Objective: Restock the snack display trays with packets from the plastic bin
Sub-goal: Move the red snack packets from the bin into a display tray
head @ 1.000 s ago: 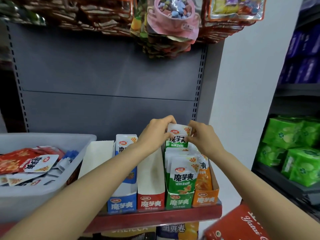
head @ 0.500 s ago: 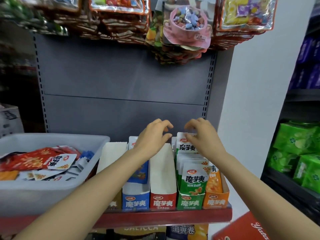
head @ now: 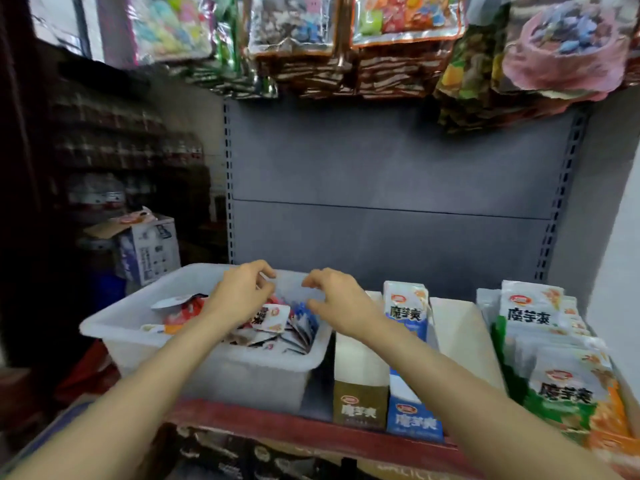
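both hands hover empty with fingers loosely curled over the plastic bin (head: 145, 327) on the shelf. the left hand (head: 242, 294) sits directly above the loose packets (head: 273, 317); the right hand (head: 337, 301) hangs over the bin's right edge, beside the display trays (head: 360, 407).

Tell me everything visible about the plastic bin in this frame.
The plastic bin is a translucent white rectangular tub with a rolled rim, standing upright at the left end of the red shelf, beside the brown tray. Loose packets lie jumbled inside. The left hand and right hand hover over it, empty, fingers loosely curled.
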Demonstrator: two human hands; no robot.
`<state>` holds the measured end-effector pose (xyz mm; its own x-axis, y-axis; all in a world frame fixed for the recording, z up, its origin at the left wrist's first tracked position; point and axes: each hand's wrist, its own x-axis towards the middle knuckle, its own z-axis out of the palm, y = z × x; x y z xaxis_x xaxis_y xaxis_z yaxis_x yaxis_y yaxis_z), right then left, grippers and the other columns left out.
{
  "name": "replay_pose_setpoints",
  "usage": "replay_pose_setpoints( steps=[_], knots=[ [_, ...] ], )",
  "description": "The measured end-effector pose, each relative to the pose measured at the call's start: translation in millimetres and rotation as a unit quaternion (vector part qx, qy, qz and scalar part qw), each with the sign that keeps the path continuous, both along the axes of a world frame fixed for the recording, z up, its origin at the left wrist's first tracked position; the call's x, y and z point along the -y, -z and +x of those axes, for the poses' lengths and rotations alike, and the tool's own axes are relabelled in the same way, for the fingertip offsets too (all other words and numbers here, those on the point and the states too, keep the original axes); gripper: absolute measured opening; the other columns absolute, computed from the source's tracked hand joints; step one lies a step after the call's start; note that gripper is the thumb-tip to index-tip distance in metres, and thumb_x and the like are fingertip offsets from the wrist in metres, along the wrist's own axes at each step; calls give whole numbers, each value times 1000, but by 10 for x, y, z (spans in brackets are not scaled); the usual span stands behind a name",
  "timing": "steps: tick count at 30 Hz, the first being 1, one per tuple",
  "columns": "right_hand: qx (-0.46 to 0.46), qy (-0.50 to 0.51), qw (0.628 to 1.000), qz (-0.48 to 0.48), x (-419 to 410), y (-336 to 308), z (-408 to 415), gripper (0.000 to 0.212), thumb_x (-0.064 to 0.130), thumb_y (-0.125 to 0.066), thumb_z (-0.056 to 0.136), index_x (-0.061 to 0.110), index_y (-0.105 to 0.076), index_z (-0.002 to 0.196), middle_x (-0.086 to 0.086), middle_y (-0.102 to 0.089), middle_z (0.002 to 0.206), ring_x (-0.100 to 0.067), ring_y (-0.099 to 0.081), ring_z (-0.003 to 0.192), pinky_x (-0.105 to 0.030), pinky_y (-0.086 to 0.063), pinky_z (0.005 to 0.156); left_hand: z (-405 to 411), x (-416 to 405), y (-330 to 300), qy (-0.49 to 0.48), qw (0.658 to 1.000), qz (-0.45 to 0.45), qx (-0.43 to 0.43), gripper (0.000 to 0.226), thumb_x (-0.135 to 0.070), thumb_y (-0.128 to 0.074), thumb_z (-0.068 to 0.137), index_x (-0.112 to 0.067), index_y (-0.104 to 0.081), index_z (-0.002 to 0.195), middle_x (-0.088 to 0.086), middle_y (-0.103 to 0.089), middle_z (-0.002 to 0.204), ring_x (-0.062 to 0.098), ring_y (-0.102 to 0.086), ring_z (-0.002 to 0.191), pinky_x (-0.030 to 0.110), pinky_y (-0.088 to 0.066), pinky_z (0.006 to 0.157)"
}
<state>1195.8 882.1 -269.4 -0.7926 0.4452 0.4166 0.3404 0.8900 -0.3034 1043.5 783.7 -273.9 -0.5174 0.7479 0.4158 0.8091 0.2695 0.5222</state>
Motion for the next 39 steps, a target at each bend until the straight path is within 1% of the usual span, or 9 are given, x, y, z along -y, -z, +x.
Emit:
replay_pose_setpoints(
  steps=[4, 8, 13, 20, 24, 27, 31, 34, 39],
  knots=[
    [56, -22, 998, -35, 93, 58, -586, 45, 24, -55, 94, 10, -47, 135, -12, -49, 138, -27, -45, 127, -35, -35, 104, -669, 242, 91, -48, 998, -36, -2, 21, -9, -54, 90, -12, -63, 109, 1, -64, 93, 25, -61, 98, 30, -45, 82],
    [186, -28, 981, -53, 86, 161, -973, 60, 34, -64, 87, 16, -42, 139, -9, -51, 135, -28, -48, 123, -32, -40, 96, -925, 264, 149, 14, 980, -197, -22, 46, -31, -59, 92, -14, -49, 134, 3, -54, 134, 21, -51, 120, 24, -36, 95],
    [235, 8, 971, -29, 44, 186, -1082, 68, 37, -74, 77, 18, -45, 136, -5, -55, 128, -25, -51, 117, -31, -42, 94, -1037, 127, 221, 44, 966, -256, -8, 67, -41, -67, 84, -19, -40, 141, 1, -47, 140, 21, -46, 124, 31, -35, 104],
    [140, 37, 989, -27, -4, 197, -1080, 62, 22, -80, 72, 17, -49, 126, -9, -52, 119, -26, -51, 109, -31, -43, 81, -964, 98, 191, 9, 987, -143, -69, 51, -32, -81, 71, -24, -52, 113, -1, -50, 108, 20, -51, 103, 31, -43, 85],
    [-43, 50, 986, -150, -63, 118, -1026, 27, 8, -77, 76, 11, -62, 99, -10, -64, 107, -22, -59, 88, -18, -43, 54, -946, 210, 125, -3, 999, -49, -24, 25, -22, -79, 74, -14, -55, 80, 2, -62, 87, 21, -58, 83, 30, -45, 67],
    [-197, 45, 937, -284, -68, 49, -927, 15, 12, -77, 77, 7, -66, 85, -7, -66, 87, -18, -61, 74, -14, -43, 50, -846, 321, 35, 19, 999, 22, 30, 17, -23, -72, 82, -20, -58, 72, -7, -61, 75, 10, -58, 73, 17, -39, 58],
    [-315, 8, 838, -445, -40, -63, -630, 7, 11, -70, 83, 7, -67, 88, -10, -68, 87, -23, -63, 77, -34, -50, 72, -539, 339, -58, 46, 991, 101, 72, 15, -30, -72, 81, -16, -66, 85, -6, -67, 80, 4, -62, 74, 20, -49, 64],
    [-351, 15, 830, -433, -97, -179, -294, 8, 5, -68, 84, 10, -65, 88, -12, -69, 93, -24, -65, 80, -38, -53, 75, -279, 193, -104, 64, 988, 108, 87, 18, -34, -75, 77, -19, -66, 79, -3, -69, 80, 10, -65, 75, 31, -53, 70],
    [-399, 19, 835, -377, -201, -357, 405, 12, -2, -65, 83, 5, -63, 93, -9, -67, 83, -19, -63, 72, -26, -53, 62, 296, -213, -132, 137, 983, 90, 87, 20, -33, -80, 72, -19, -67, 79, 1, -71, 81, 19, -66, 81, 37, -52, 78]
  ],
)
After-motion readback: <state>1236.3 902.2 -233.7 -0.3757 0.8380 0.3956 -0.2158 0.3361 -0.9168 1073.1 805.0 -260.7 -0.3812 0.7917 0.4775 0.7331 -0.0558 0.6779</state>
